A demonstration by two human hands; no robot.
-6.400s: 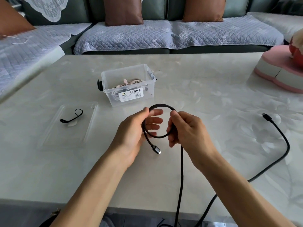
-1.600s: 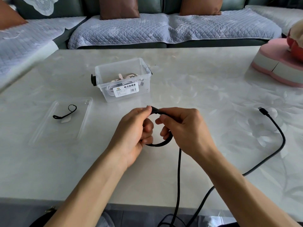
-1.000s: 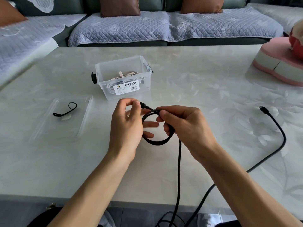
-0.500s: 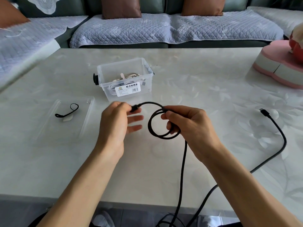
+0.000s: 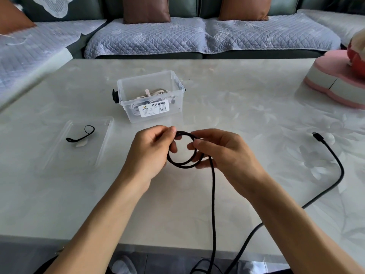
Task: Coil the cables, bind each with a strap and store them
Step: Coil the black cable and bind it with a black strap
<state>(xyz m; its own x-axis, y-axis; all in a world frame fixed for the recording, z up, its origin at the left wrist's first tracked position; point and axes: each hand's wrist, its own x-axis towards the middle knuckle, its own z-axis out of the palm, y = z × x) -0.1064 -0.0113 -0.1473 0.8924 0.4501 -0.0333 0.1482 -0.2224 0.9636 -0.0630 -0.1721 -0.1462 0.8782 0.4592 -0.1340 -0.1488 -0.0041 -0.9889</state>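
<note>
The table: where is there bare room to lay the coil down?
Bare table lies between the clear box and the pink stand, and near the front edge, left of the forearms. It is crowded around the black cable and on the lid holding the strap.

You are at a pale, marble-patterned table (image 5: 237, 91) that fills most of the view and shines with soft daylight. Along its far side runs a dark green sofa (image 5: 187, 4) under quilted grey covers (image 5: 217, 34), with two brown cushions (image 5: 146, 8) against its back. A second seat with the same cover (image 5: 29, 48) turns down the left. Below the near edge you see grey floor (image 5: 23, 256).
</note>
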